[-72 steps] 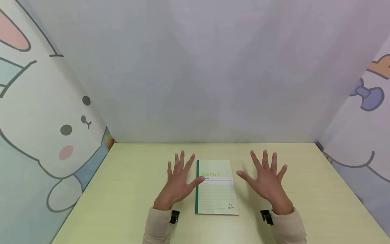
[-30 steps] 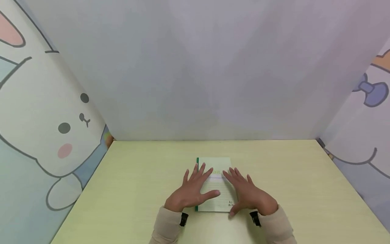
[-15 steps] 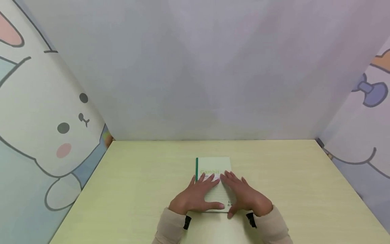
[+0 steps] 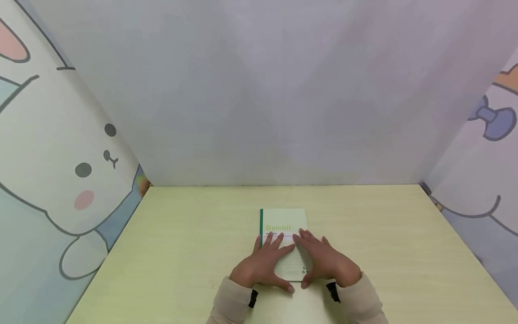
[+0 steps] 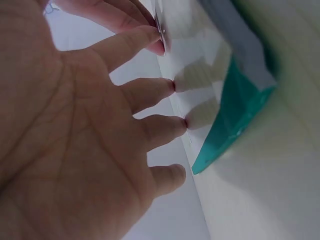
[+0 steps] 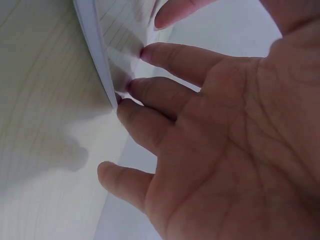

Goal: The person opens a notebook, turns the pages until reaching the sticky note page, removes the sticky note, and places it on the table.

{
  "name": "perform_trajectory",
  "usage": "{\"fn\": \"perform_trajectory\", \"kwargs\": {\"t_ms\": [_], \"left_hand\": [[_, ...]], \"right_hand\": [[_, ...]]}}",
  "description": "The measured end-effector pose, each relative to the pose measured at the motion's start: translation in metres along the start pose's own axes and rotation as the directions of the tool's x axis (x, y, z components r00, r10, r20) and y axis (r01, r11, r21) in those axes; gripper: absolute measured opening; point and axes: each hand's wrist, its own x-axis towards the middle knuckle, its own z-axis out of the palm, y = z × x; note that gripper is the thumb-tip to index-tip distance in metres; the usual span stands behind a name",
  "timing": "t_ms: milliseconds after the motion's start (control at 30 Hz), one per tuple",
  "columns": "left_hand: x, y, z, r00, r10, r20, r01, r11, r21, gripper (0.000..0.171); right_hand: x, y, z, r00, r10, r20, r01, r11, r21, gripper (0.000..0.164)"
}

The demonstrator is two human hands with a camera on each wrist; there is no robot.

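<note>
A thin notebook point(image 4: 283, 218) with a pale cover, a green spine and the word "Gambit" lies flat at the middle of the table. My left hand point(image 4: 263, 265) spans its left and lower part, fingers spread and fingertips on the cover. The left thumb sits just past the near edge. My right hand point(image 4: 329, 263) comes over the right side, its fingertips on the cover close to the left ones. In the left wrist view the green spine point(image 5: 232, 112) shows below the fingers. The right wrist view shows the notebook's white edge point(image 6: 95, 45) by the fingertips.
The pale wood-grain table point(image 4: 194, 238) meets a grey-white backdrop point(image 4: 259, 112) at its far edge. Cartoon-printed panels flank it, the left one point(image 4: 48, 157) with a rabbit face. Dark straps circle both wrists under beige sleeves.
Both hands have come inward and down from wide apart beside the notebook onto its cover. In the last half second the left thumb moved off the cover past the near edge.
</note>
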Motion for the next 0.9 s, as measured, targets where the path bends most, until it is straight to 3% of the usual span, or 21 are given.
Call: {"fn": "perform_trajectory", "kwargs": {"t_ms": [367,533,767,900], "left_hand": [[0.002,0.003,0.003,1.000,-0.014,-0.007,0.014,1.000,0.008,0.095],[0.004,0.001,0.004,1.000,-0.005,-0.031,0.004,1.000,-0.022,0.082],[0.006,0.003,0.004,0.998,-0.012,-0.066,0.009,0.999,-0.034,0.054],[0.009,0.007,0.005,0.997,-0.014,-0.075,0.014,1.000,-0.006,0.052]], "right_hand": [[-0.003,-0.002,-0.006,0.997,0.009,0.071,-0.011,1.000,0.024,0.099],[-0.004,-0.002,-0.010,0.995,0.001,0.103,0.000,1.000,-0.013,0.084],[-0.004,0.000,-0.013,0.993,-0.069,0.095,0.070,0.998,-0.006,0.059],[-0.003,0.000,-0.013,0.994,-0.078,0.074,0.076,0.997,0.026,0.056]]}}
